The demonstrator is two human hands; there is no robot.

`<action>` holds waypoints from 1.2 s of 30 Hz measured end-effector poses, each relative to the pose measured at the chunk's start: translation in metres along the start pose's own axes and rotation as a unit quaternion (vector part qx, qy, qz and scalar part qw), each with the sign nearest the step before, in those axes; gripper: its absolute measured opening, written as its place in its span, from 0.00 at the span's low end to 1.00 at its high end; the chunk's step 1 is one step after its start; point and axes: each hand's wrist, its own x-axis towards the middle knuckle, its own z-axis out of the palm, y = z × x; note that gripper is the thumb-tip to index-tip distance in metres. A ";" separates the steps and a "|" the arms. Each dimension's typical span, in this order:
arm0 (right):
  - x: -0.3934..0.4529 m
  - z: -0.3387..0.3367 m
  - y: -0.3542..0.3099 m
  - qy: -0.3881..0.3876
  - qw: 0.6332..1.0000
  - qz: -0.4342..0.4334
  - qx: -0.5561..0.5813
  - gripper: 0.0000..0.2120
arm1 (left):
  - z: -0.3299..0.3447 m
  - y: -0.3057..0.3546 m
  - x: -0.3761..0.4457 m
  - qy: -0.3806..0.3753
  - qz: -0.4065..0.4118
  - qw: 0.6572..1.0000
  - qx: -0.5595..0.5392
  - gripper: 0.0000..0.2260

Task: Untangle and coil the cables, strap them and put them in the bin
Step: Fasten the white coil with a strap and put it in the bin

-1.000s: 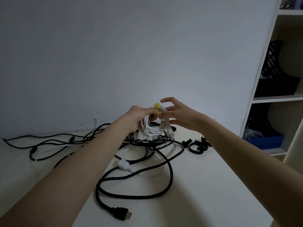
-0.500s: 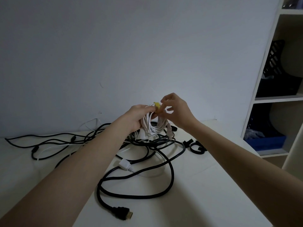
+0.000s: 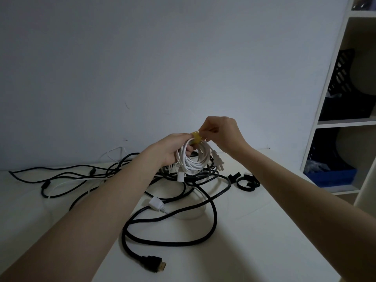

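Right now the strapping step is being worked on a coiled white plastic-sheathed cable [image 3: 193, 159], which is being held up above the pale tabletop [image 3: 264, 231], over the tangle. The left hand [image 3: 173, 148] is gripping the coil at its upper left, fingers curled through the loops, while the right hand [image 3: 220, 132] is pinching the end of a narrow yellow strap [image 3: 195, 137] that is wrapping the top of the bundle. Beneath them, a thick black cable with a gold-tipped flat plug [image 3: 154, 268] is lying in loose, crossing loops with thinner black and white leads. A few black loop straps [image 3: 247, 182] are waiting just to the right of the heap.

Judging by this, the next move is calling for pulling the strap snug and pressing it closed, then carrying the bundle to the bin; a blue plastic tray [image 3: 331, 176] on the low shelf may be it, though that cannot be told.
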 end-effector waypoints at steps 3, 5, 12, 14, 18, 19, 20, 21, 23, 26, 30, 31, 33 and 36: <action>0.000 -0.002 0.000 0.010 0.999 0.022 0.037 0.05 | -0.001 0.002 0.000 -0.028 -0.019 0.999 -0.025 0.14; 0.000 -0.003 0.000 0.018 0.997 0.037 0.059 0.05 | 0.000 0.003 -0.001 -0.048 -0.029 0.997 -0.045 0.13; -0.002 -0.006 -0.004 0.002 0.940 0.162 0.300 0.07 | 0.002 0.005 -0.002 -0.035 -0.010 0.999 -0.030 0.14; -0.003 -0.006 -0.004 -0.028 0.926 0.167 0.337 0.04 | 0.000 0.004 0.001 -0.020 -0.003 1.000 -0.011 0.15; -0.003 -0.007 -0.004 -0.054 0.904 0.181 0.384 0.06 | 0.003 0.003 0.000 -0.004 0.001 1.000 -0.008 0.16; -0.003 -0.008 -0.005 -0.067 0.904 0.188 0.378 0.07 | 0.003 0.003 -0.001 0.001 0.003 1.000 -0.009 0.15; -0.003 -0.009 -0.005 -0.085 0.905 0.194 0.368 0.09 | 0.002 0.003 0.000 0.006 0.008 1.000 -0.013 0.15; -0.003 -0.009 -0.006 -0.104 0.908 0.197 0.355 0.10 | 0.002 0.003 0.000 0.009 0.013 1.000 -0.015 0.14; -0.004 -0.010 -0.007 -0.133 0.912 0.202 0.331 0.12 | 0.004 0.002 0.000 0.021 0.025 0.999 -0.012 0.13; -0.004 -0.009 -0.009 -0.145 0.916 0.208 0.310 0.16 | 0.006 0.001 -0.001 0.042 0.044 0.998 0.001 0.13; -0.002 -0.005 -0.008 -0.138 0.936 0.215 0.242 0.18 | 0.006 0.000 -0.001 0.045 0.049 0.997 0.037 0.13; -0.001 -0.004 -0.007 -0.131 0.941 0.215 0.228 0.17 | 0.007 0.000 -0.002 0.045 0.051 0.997 0.045 0.13; -0.001 -0.004 -0.005 -0.115 0.943 0.215 0.225 0.14 | 0.008 0.000 -0.004 0.039 0.058 0.996 0.052 0.09; -0.002 -0.003 -0.004 -0.095 0.930 0.226 0.275 0.10 | 0.005 0.002 -0.008 0.006 0.047 0.998 0.033 0.09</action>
